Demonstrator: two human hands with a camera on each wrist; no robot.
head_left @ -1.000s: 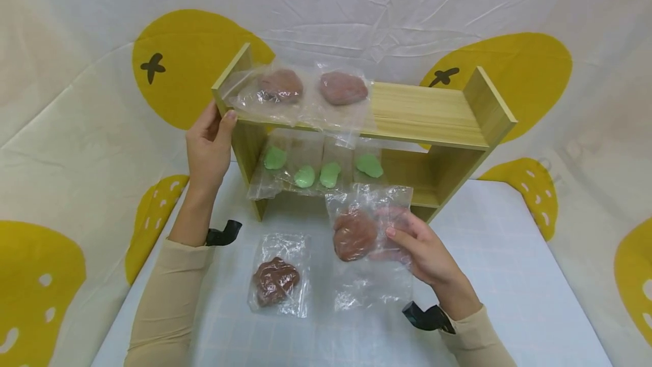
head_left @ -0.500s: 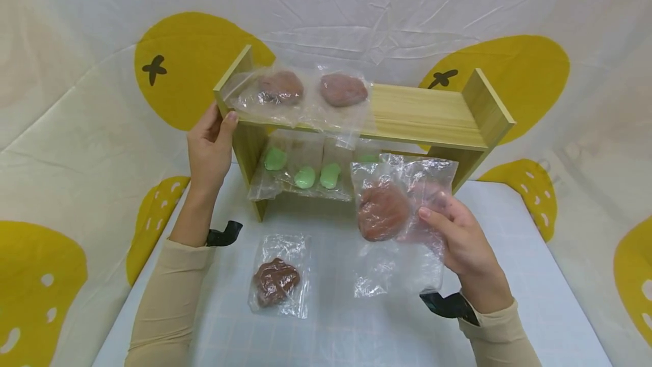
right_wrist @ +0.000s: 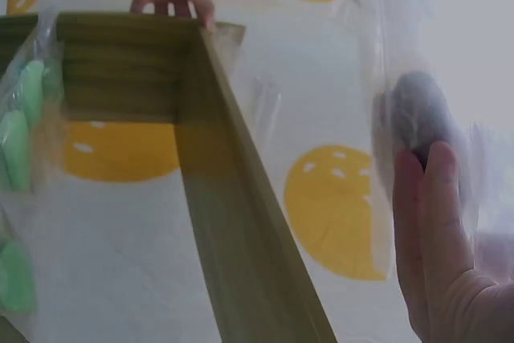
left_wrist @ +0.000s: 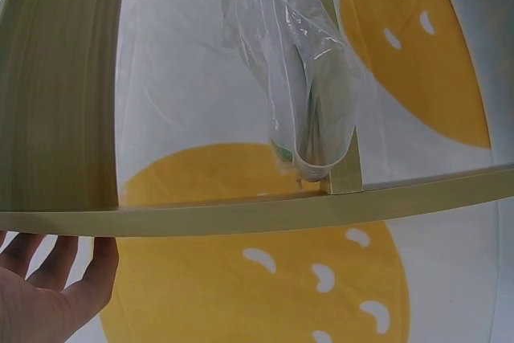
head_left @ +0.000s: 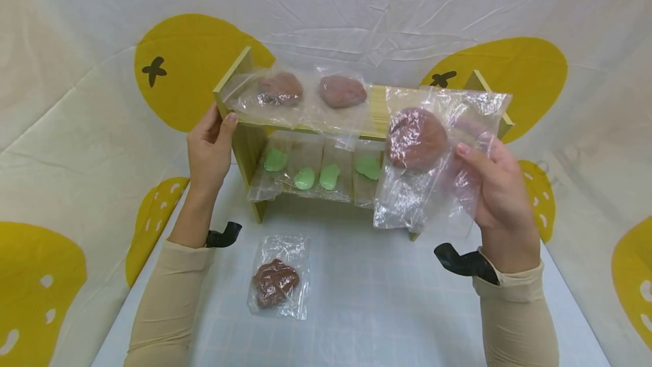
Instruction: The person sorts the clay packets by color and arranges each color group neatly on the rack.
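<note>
My left hand (head_left: 210,149) grips the left side panel of a small wooden shelf (head_left: 243,154), thumb at the front edge by the top board. In the left wrist view its fingers (left_wrist: 96,275) press against the panel's edge. My right hand (head_left: 501,186) pinches a clear plastic bag (head_left: 399,200) holding a reddish-brown lump (head_left: 416,139). That bag hangs in front of the shelf's right part and overlaps the top board in the head view. The fingers behind the bag show blurred through the plastic.
Two bagged brown lumps (head_left: 342,91) lie on the top board's left half. Several bagged green lumps (head_left: 304,178) sit on the lower board. Another bagged brown lump (head_left: 275,283) lies on the white table (head_left: 367,299) at front left. A patterned cloth (head_left: 326,10) hangs behind.
My right hand has carried the bagged brown lump up and to the right, from low before the shelf to the top board's height. The left hand stays on the side panel.
</note>
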